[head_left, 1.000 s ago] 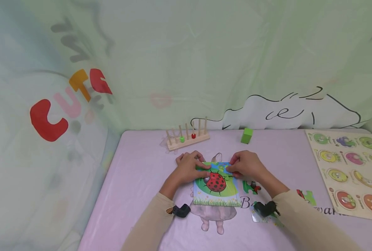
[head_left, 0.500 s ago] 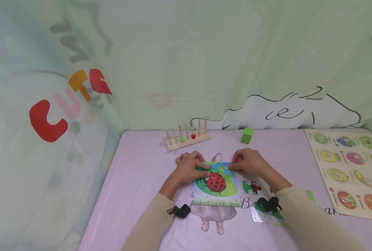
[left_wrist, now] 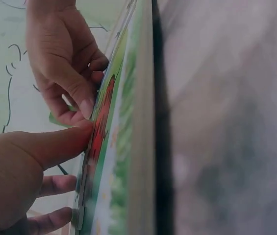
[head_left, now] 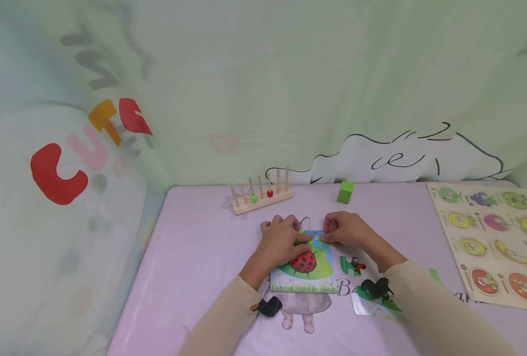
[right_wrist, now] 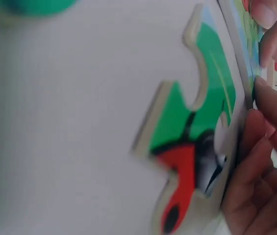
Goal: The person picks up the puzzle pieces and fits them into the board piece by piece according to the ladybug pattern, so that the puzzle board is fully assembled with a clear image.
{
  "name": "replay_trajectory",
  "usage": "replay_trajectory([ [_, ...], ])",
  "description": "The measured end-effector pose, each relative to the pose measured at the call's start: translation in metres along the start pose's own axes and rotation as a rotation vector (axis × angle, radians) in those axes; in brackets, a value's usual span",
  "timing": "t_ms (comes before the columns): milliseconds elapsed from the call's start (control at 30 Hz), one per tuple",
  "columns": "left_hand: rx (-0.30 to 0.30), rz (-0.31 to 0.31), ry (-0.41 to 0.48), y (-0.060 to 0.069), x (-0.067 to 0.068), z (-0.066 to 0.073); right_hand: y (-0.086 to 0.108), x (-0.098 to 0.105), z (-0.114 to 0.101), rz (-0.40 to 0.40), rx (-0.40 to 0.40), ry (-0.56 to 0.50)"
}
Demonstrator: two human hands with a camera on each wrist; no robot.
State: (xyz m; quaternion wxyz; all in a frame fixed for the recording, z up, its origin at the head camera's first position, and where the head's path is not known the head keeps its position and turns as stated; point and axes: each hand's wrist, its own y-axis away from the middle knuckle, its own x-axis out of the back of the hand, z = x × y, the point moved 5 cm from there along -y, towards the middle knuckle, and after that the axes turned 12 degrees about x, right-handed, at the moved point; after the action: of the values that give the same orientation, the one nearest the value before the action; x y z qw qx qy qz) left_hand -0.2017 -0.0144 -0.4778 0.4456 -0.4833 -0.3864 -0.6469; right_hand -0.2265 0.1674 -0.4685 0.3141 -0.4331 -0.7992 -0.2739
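A ladybug puzzle board (head_left: 303,284) lies flat on the pink-covered table. My left hand (head_left: 278,244) rests over its upper left part, thumb and forefinger stretched across the picture above the ladybug. At the top right corner my right hand (head_left: 347,230) pinches the board's edge between thumb and curled fingers. The left wrist view has the thumb of my left hand (left_wrist: 15,171) on the board face (left_wrist: 109,132), almost meeting the thumb of my right hand (left_wrist: 60,54). A loose green puzzle piece (right_wrist: 216,73) with red and black parts lies beside the board in the right wrist view.
Behind the board stand a wooden peg rack (head_left: 263,201) with a green and a red bead, and a green block (head_left: 345,192). A fruit board (head_left: 490,242) lies at the right. More puzzle pieces (head_left: 362,304) lie near my right wrist.
My left hand has slid right across the board, now covering part of the ladybug. My right hand has shifted slightly up along the board's top right corner. The head view has turned slightly.
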Motion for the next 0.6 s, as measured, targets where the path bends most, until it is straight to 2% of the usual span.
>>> replay_trajectory([
  [133,0.018,-0.012,0.001,-0.0024,0.0005,0.0021,0.0016,0.0008,-0.0037,-0.019,0.081,0.025],
  [333,0.024,-0.032,0.039,-0.0036,0.0032,0.0013,0.0071,0.0016,-0.0067,-0.011,0.15,0.03],
  [467,0.025,-0.024,0.017,-0.0045,0.0045,0.0034,0.0061,0.0006,-0.0062,-0.005,0.154,0.043],
  [600,0.011,-0.004,-0.03,-0.0044,0.0063,0.0092,0.0047,-0.0009,-0.0042,-0.01,0.122,0.057],
])
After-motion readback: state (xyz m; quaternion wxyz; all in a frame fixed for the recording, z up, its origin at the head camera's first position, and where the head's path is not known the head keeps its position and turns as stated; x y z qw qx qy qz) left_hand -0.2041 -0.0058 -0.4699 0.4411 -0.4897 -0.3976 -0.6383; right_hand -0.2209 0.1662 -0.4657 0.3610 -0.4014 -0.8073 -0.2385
